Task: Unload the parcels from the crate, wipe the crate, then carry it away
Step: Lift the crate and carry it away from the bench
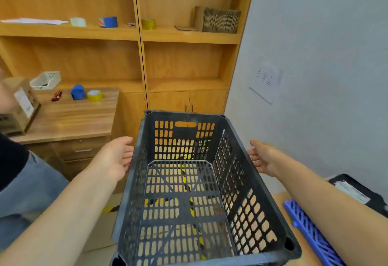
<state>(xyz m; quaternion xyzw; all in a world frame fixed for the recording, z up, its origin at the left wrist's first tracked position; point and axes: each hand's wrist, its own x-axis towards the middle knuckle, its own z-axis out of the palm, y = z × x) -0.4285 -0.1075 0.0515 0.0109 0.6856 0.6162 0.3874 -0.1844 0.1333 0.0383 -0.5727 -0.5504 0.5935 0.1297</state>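
A dark perforated plastic crate [247,167] fills the centre of the head view, with nothing inside it; the floor shows through its slotted bottom. My left hand [116,156] lies flat against the crate's left wall just under the rim, fingers straight. My right hand [262,157] is at the crate's right rim, palm toward it and fingers straight. The crate appears lifted between the two palms. A cardboard parcel [20,108] with a white label rests on the wooden desk [73,118] at the left.
Another person in a black top and jeans [25,181] stands at the left, a hand by the parcel. A blue crate [310,232] and a black parcel [361,192] lie at the lower right. Tape rolls [94,95] sit on the desk. Wooden shelving [184,55] stands ahead, a grey wall at right.
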